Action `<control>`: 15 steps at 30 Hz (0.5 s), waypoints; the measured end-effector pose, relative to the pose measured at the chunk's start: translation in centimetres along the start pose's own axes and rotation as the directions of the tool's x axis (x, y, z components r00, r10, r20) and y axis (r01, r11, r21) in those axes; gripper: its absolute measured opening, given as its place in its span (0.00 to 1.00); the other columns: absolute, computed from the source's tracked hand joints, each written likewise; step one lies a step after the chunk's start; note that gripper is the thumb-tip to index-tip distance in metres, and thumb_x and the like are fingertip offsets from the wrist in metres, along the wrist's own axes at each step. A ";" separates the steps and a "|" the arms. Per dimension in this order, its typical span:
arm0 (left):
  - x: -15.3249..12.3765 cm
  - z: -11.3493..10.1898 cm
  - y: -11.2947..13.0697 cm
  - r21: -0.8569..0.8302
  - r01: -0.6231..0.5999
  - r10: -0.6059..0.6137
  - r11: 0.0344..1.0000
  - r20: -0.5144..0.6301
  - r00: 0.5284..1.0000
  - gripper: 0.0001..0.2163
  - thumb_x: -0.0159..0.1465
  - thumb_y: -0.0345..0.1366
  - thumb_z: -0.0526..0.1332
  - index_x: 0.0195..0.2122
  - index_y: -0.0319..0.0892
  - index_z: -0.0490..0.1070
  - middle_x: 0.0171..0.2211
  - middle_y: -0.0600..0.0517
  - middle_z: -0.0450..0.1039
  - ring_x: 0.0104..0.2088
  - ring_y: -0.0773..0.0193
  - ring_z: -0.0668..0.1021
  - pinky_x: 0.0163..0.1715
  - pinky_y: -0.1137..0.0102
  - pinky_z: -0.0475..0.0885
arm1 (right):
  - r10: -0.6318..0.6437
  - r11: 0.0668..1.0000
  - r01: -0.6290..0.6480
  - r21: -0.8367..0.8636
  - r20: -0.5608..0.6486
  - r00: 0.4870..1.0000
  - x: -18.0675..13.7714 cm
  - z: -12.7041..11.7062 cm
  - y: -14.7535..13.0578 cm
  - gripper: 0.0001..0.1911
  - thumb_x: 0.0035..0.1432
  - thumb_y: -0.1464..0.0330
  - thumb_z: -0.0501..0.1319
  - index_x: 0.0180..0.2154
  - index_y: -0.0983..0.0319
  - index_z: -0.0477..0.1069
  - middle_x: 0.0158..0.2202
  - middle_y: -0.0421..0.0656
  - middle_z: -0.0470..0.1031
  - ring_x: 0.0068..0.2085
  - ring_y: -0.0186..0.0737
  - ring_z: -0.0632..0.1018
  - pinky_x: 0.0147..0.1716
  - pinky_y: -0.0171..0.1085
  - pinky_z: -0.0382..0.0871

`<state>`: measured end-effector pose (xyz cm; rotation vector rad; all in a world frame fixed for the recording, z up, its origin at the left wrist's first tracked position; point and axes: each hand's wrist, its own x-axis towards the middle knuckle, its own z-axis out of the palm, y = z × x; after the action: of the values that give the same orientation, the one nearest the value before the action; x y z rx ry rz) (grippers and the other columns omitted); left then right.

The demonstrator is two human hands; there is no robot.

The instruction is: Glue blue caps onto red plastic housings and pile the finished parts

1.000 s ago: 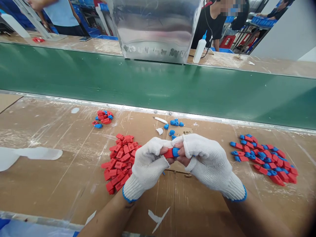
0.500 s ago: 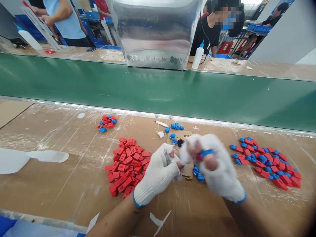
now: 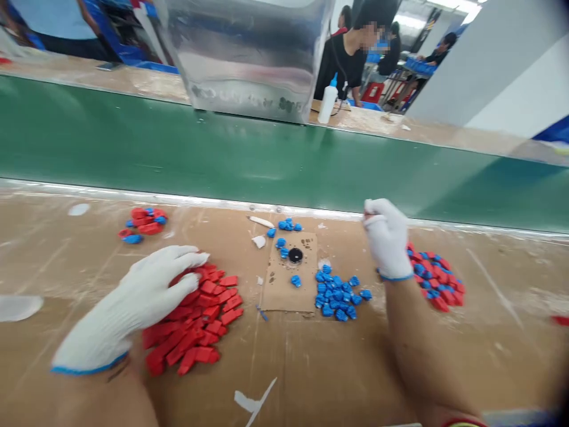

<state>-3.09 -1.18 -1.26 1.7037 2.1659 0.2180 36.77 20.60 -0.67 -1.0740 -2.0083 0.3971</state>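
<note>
Left of the cardboard pad (image 3: 288, 302), the left hand (image 3: 151, 284) splayed over red blocks (image 3: 208, 323), apparently selecting (a pinch seemed needed), while the right hand (image 3: 387, 240) curled, any grip unclear

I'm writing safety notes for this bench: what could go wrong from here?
The left hand is at the heap of red pieces; a careless sweep might scatter them.

A passing glove could bump the small round dark dish, which sits on the cardboard close to loose blue pieces.

The right hand, near the joined red-and-blue pieces, might knock some aside.
</note>
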 end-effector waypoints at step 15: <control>2.1 2.8 -2.4 0.027 -0.192 0.194 0.981 -0.129 0.972 0.18 0.66 0.42 0.54 0.46 0.43 0.81 0.62 0.40 0.80 0.64 0.38 0.77 0.67 0.45 0.69 | 0.390 0.870 -0.290 -0.398 0.198 0.899 -0.7 -12.3 0.6 0.09 0.60 0.63 0.60 0.38 0.58 0.77 0.34 0.42 0.79 0.36 0.45 0.78 0.35 0.40 0.69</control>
<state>-4.57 -0.06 -5.08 1.9600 2.0941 0.3775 46.83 19.25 6.36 -1.7041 -2.1848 0.3852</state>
